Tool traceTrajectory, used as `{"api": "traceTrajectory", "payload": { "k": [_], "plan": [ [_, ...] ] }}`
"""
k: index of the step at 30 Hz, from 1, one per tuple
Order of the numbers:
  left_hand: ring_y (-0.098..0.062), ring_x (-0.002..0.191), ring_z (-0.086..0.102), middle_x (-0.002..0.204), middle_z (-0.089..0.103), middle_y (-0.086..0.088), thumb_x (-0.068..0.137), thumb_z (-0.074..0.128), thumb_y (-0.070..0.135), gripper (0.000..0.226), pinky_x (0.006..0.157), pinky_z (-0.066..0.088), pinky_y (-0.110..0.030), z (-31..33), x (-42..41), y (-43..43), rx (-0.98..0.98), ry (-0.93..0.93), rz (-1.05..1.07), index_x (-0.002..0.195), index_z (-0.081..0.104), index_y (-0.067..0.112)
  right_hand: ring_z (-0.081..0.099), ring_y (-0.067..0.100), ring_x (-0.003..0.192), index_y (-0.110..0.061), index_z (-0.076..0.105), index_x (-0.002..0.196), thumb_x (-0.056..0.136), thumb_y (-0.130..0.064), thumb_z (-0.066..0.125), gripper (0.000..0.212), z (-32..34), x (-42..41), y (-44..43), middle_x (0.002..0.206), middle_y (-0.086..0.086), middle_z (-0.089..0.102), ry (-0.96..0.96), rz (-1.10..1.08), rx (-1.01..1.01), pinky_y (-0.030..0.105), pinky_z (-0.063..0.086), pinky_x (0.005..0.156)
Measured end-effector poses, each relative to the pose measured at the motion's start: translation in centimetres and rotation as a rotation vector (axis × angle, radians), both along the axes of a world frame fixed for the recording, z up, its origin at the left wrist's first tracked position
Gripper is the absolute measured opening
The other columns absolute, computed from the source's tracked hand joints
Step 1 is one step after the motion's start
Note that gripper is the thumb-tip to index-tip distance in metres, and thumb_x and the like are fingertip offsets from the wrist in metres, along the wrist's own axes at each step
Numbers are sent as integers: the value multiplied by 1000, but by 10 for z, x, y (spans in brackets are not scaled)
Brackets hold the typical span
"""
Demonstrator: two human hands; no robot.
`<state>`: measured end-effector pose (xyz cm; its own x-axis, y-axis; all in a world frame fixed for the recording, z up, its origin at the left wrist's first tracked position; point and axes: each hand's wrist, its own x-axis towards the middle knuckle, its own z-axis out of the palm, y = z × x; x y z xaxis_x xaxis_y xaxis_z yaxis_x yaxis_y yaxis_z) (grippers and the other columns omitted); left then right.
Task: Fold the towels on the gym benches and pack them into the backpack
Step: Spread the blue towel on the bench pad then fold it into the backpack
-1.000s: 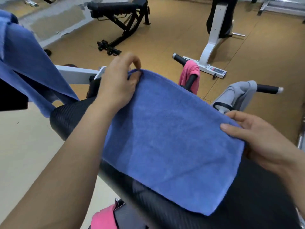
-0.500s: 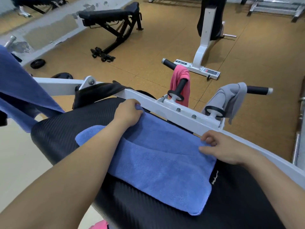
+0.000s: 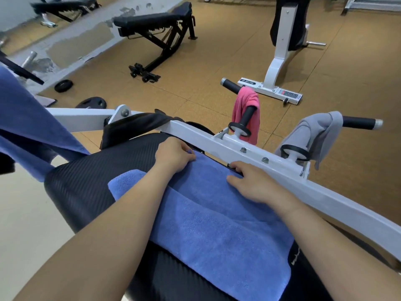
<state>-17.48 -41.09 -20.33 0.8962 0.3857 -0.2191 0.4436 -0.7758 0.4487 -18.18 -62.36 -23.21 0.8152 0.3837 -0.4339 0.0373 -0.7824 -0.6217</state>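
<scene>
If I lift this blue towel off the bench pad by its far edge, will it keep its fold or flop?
Probably floppy: the blue towel drapes over the curved black pad and creases softly. Likely light: even doubled over, it lies thin and flat. Lifted by one edge, the fold would probably fall open.

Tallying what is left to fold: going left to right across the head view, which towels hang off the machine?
hanging blue towel → pink towel → grey towel
</scene>
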Motion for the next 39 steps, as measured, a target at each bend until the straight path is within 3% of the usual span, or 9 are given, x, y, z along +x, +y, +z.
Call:
{"api": "traceTrajectory", "payload": {
  "k": [4, 6, 8, 11, 16, 19, 26, 34, 39],
  "plan": [
    [-10, 71, 61, 68, 67, 9, 78, 76, 20, 3, 62, 46, -20, 30, -24, -3, -150, -163, -4, 77, 78, 22, 57, 19, 115, -20, 51, 138, 97, -25, 48, 41, 29, 22, 44, 134, 0, 56, 53, -76, 315, 28, 43, 87],
    [-14, 73, 66, 71, 72, 4, 76, 79, 17, 12, 70, 52, -29, 45, -44, -4, -273, -252, -6, 72, 76, 28, 60, 22, 84, -15, 67, 105, 94, -20, 52, 20, 47, 26, 63, 96, 3, 67, 75, 22, 380, 28, 39, 70],
    [-14, 77, 68, 77, 73, 4, 74, 81, 14, 24, 75, 56, -36, 57, -67, -2, -386, -355, 11, 68, 73, 36, 40, 14, 57, -13, 61, 70, 89, -19, 58, 20, 65, 16, 70, 59, -3, 46, 42, 107, 375, 25, 30, 56],
    [-3, 79, 58, 83, 59, 10, 78, 80, 15, 29, 73, 46, -16, 68, -102, 2, -350, -483, -23, 76, 72, 44, 27, 6, 49, -15, 49, 58, 90, -24, 61, 35, 88, -8, 63, 51, -10, 29, -41, 183, 417, 18, 22, 46],
    [-2, 79, 53, 81, 55, 9, 85, 66, 19, 17, 71, 36, -6, 74, -165, -8, -73, -608, -205, 95, 78, 27, 47, 14, 66, -8, 70, 89, 92, -45, 54, 40, 107, -55, 48, 72, 20, 61, 21, 305, 495, 45, 46, 62],
    [-2, 78, 63, 84, 69, 13, 79, 71, 17, 18, 71, 47, -14, 73, -192, -11, -203, -703, -145, 93, 78, 26, 50, 15, 71, -12, 73, 91, 89, -41, 54, 35, 114, -86, 43, 85, 26, 64, -44, 294, 547, 52, 49, 73],
    [-2, 71, 69, 75, 75, 13, 74, 78, -2, 28, 69, 50, -14, 91, -220, -27, -617, -781, 85, 77, 75, 25, 66, 23, 107, -50, 73, 95, 93, -21, 58, 33, 124, -145, 37, 102, 0, 75, -157, 126, 697, 53, 51, 92],
    [-8, 78, 71, 82, 75, 4, 75, 76, -1, 17, 75, 51, -17, 104, -236, -36, -716, -826, -18, 81, 75, 15, 65, 1, 103, -33, 74, 107, 90, -23, 54, 28, 138, -167, 33, 101, -17, 74, -293, 42, 678, 36, 52, 94],
    [-8, 78, 65, 81, 72, 10, 78, 72, 13, 15, 74, 51, -24, 103, -239, -39, -595, -832, -89, 83, 72, 26, 67, 19, 101, -31, 75, 104, 89, -35, 51, 29, 137, -169, 27, 99, 0, 75, -280, 85, 661, 49, 51, 90]
  ]
}}
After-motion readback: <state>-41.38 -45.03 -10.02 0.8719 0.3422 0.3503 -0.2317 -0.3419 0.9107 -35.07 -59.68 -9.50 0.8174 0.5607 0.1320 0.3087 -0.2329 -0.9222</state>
